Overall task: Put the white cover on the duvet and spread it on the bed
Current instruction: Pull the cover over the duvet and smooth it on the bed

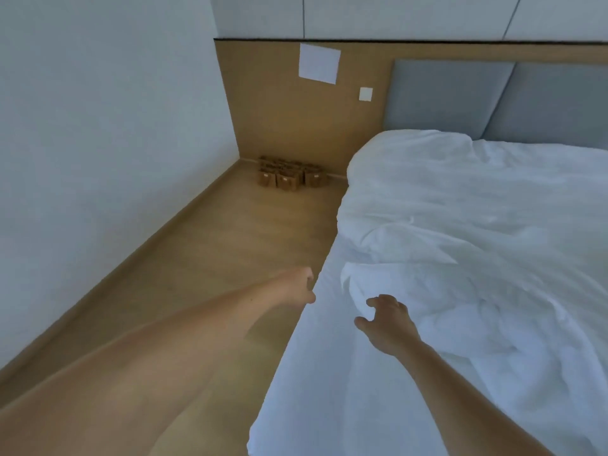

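No writing can be read anywhere. The brown paper bags (289,176) on the floor by the far wall carry small pale labels, seemingly printed, but too small and blurred to make out. The white sheet (319,63) on the wooden wall panel (279,110) looks blank.

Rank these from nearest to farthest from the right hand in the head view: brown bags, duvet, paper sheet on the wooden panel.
1. Duvet: crumpled on the bed, just beyond the right hand.
2. Brown bags: on the floor in the corner, left of the bed.
3. Paper sheet: high on the wooden panel, above the bags.
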A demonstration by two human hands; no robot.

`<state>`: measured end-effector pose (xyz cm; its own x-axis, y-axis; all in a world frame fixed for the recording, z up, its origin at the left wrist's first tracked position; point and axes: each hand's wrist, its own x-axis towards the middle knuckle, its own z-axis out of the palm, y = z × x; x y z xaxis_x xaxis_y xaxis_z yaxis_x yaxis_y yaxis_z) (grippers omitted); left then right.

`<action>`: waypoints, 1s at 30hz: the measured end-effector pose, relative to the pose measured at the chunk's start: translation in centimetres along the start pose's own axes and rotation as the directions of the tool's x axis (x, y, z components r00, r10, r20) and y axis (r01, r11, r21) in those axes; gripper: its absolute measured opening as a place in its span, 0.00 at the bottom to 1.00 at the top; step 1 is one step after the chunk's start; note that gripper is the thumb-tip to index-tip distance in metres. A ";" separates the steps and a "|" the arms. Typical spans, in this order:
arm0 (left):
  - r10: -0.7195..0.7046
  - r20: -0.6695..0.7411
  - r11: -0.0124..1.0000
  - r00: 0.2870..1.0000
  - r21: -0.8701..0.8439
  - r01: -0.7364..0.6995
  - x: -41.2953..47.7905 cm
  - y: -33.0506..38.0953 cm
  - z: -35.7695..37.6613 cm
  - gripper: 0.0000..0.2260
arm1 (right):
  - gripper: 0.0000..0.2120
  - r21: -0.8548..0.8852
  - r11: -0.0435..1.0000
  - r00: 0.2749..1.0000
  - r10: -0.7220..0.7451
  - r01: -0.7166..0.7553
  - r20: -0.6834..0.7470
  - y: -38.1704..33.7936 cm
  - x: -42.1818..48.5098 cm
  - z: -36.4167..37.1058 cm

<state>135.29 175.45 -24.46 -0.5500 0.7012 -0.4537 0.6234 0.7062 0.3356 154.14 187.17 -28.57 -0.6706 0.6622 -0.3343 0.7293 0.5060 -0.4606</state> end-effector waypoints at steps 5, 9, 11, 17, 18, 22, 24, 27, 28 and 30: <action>0.125 0.140 0.991 0.982 0.030 -0.131 7.0 1.9 -1.1 0.25 | 0.30 0.049 0.984 0.983 0.173 -0.170 -0.055 1.4 1.4 0.4; 0.189 0.224 0.977 0.956 0.060 -0.207 11.9 4.8 -0.6 0.27 | 0.30 0.115 0.956 0.957 0.278 -0.269 -0.079 3.1 3.8 -0.1; 0.209 0.260 0.968 0.943 0.080 -0.236 13.8 5.7 -0.4 0.27 | 0.30 0.142 0.939 0.944 0.325 -0.314 -0.063 3.5 4.8 -0.2; 0.260 0.366 0.929 0.894 0.157 -0.335 22.4 7.1 0.0 0.30 | 0.32 0.311 0.828 0.859 0.507 -0.466 -0.063 4.4 9.4 -1.3; 0.278 0.373 0.914 0.885 0.182 -0.363 24.3 7.3 0.2 0.31 | 0.33 0.350 0.798 0.834 0.546 -0.492 -0.074 4.5 10.6 -1.5; 0.332 0.443 0.832 0.833 0.278 -0.480 31.7 8.2 1.5 0.39 | 0.41 0.561 0.581 0.677 0.734 -0.590 -0.047 4.4 15.9 -1.2; 0.342 0.498 0.781 0.797 0.320 -0.536 35.4 8.4 2.5 0.41 | 0.44 0.683 0.415 0.571 0.821 -0.601 0.003 4.4 18.9 -0.3; 0.348 0.576 0.711 0.740 0.353 -0.609 40.1 8.4 4.7 0.44 | 0.52 0.827 0.172 0.406 0.911 -0.535 0.073 5.0 22.6 0.9; 0.343 0.601 0.691 0.722 0.359 -0.627 41.2 8.2 5.7 0.46 | 0.54 0.871 0.091 0.353 0.930 -0.482 0.098 5.4 23.6 1.4; 0.333 0.652 0.642 0.681 0.372 -0.670 42.9 7.4 7.7 0.51 | 0.54 0.926 -0.070 0.255 0.951 -0.371 0.174 6.1 25.1 2.1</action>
<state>120.61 209.99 -47.76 0.1952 0.6493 -0.7351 0.9758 -0.0531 0.2121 141.44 205.74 -41.53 0.4992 0.5542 -0.6661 0.0725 -0.7927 -0.6052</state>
